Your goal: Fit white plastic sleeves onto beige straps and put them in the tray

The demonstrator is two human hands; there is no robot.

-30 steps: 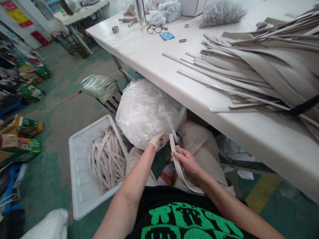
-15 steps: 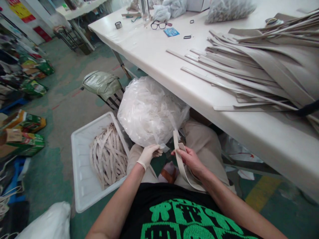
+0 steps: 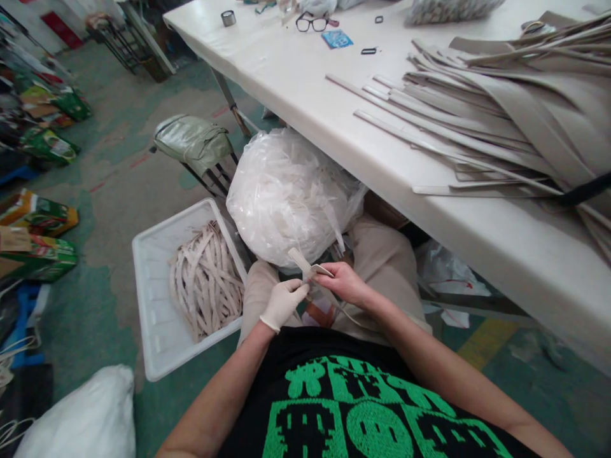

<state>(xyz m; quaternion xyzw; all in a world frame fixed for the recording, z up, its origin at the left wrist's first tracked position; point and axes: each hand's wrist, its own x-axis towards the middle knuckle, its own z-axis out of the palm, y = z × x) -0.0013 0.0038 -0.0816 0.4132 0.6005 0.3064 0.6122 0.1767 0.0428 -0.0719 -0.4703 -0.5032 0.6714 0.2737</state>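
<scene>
1. The beige strap [image 3: 301, 262] sits over the person's lap, just in front of the clear plastic bag [image 3: 291, 191] stuffed with pale strips.
2. Its free end points up and to the left, toward the bag; the long axis runs on a slant from that tip down to the right, then trails thin and low past the right wrist toward the shirt.
3. The left hand [image 3: 282, 303], in a white glove, is closed in a pinch on the strap just below the bag, thumb and fingers meeting at the strap's near end.
4. The right hand [image 3: 344, 282], bare, is closed round the same strap, right beside the gloved one, the two touching or nearly so.
5. Left of the bag stands a white plastic bin [image 3: 157, 331] on the floor, holding a heap of similar straps.
6. Above and right of the bag runs the white table [image 3: 305, 89], with long grey strips [image 3: 501, 121] piled on it.
</scene>
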